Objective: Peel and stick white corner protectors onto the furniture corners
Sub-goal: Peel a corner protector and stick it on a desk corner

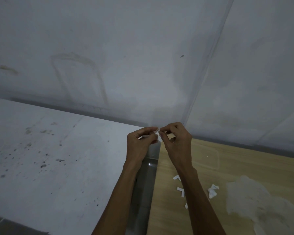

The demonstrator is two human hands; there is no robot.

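Hands (158,138) together pinch white corner protector (158,133).

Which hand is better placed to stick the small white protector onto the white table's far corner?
Probably left. The left hand hovers over the far corner of the white table, pinching the small white corner protector; the right hand sits over the wooden tabletop.

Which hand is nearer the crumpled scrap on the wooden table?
Right. The right hand is over the wooden table, beyond the scrap; the left hand is farther left, at the white table's corner.
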